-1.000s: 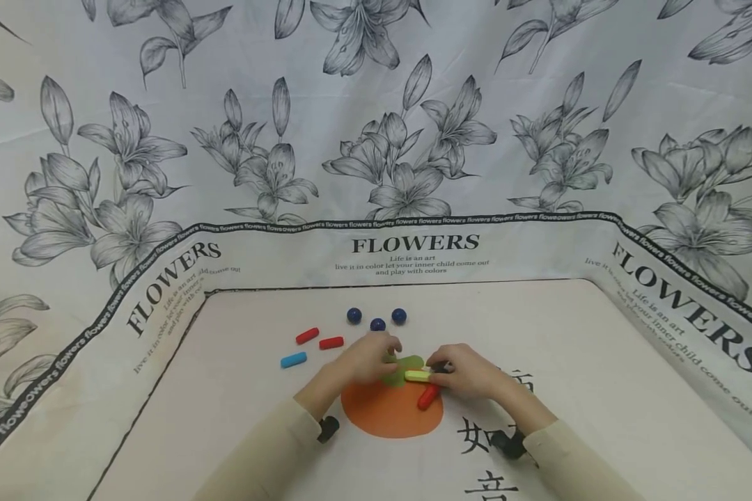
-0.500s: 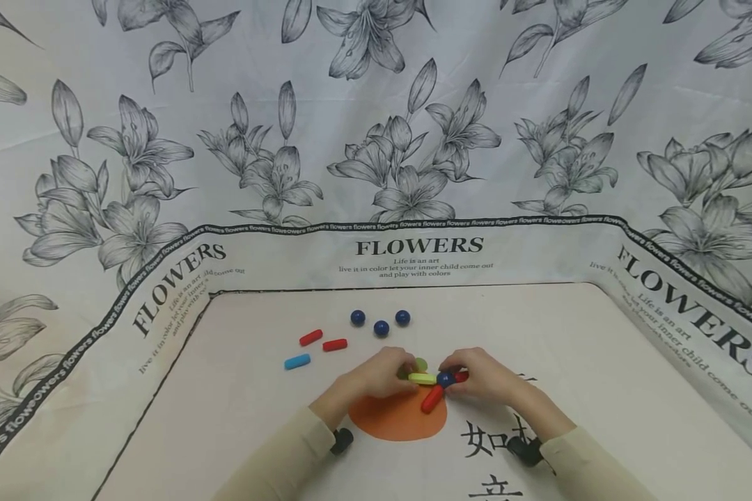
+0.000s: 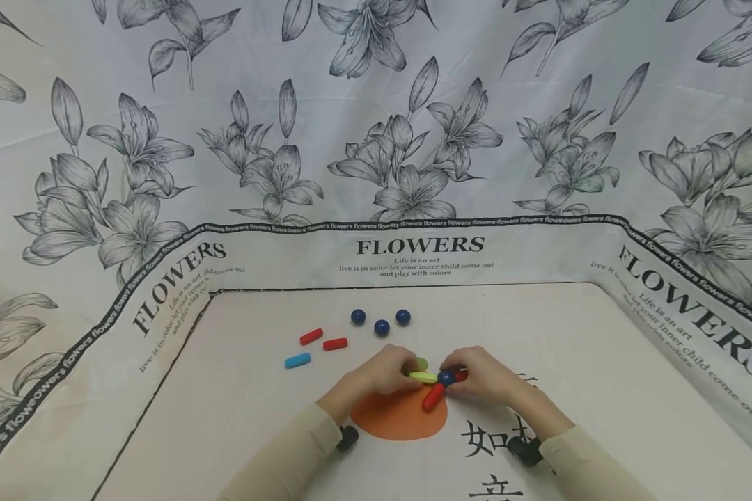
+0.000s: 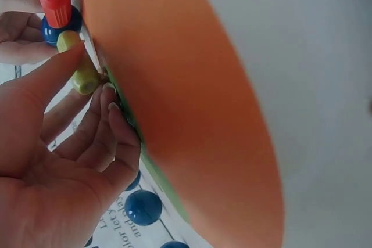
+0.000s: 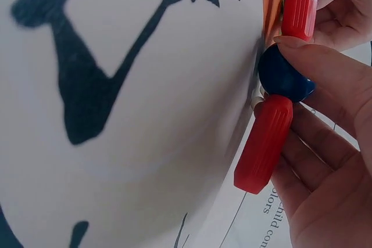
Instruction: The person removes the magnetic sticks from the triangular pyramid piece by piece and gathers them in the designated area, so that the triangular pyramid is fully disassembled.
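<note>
My left hand (image 3: 382, 370) pinches a yellow rod (image 4: 86, 76) between thumb and fingers, over the table's orange print. The rod's far end meets a dark blue ball (image 3: 445, 378). My right hand (image 3: 484, 376) holds that ball, its thumb lying across it in the right wrist view. Two ridged red rods join the ball too: one red rod (image 3: 434, 399) slants toward the person, and the other red rod (image 5: 264, 143) points toward the right palm. In the head view that second one is mostly hidden by the right fingers.
Three loose blue balls (image 3: 381, 328) lie beyond the hands. To their left are two red rods (image 3: 335, 344) and a light blue rod (image 3: 297, 360). The white cloth carries an orange fruit print (image 3: 397, 421) and black characters (image 3: 485, 440). A flowered curtain (image 3: 413, 254) rises behind.
A second ago the right hand held the yellow rod's end and hid the ball. The left hand has come down and now grips the rod; the ball shows. Little differs since half a second ago.
</note>
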A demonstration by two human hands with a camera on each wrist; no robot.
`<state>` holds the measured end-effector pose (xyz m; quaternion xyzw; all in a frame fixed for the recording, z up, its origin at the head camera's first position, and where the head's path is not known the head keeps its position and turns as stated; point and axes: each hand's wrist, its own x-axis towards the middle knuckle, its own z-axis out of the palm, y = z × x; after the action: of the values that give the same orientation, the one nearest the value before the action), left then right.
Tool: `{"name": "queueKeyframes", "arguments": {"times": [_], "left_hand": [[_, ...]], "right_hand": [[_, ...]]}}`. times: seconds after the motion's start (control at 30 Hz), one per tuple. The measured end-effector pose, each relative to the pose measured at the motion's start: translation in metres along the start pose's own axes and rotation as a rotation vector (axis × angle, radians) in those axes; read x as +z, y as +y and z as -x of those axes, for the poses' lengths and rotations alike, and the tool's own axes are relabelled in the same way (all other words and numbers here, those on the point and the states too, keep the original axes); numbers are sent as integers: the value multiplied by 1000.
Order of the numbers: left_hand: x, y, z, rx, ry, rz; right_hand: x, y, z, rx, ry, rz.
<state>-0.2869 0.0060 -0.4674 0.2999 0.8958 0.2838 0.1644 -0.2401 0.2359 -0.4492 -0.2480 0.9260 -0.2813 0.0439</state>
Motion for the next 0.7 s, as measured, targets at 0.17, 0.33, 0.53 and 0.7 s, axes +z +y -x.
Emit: {"name": "queueKeyframes", "arguments": {"times": [0.17, 0.33, 0.53, 0.7], "left_hand": [[0, 3, 2, -18, 18, -3], [0, 4, 4, -23, 32, 15], [1, 5, 3, -40, 41, 34], [3, 6, 3, -60, 76, 11]], "right_hand": [[1, 1, 0, -1, -2, -1], [1, 1, 0, -7, 2, -3], [2, 2, 0, 0, 6, 12], [2, 3, 0, 5, 10, 20]]}}
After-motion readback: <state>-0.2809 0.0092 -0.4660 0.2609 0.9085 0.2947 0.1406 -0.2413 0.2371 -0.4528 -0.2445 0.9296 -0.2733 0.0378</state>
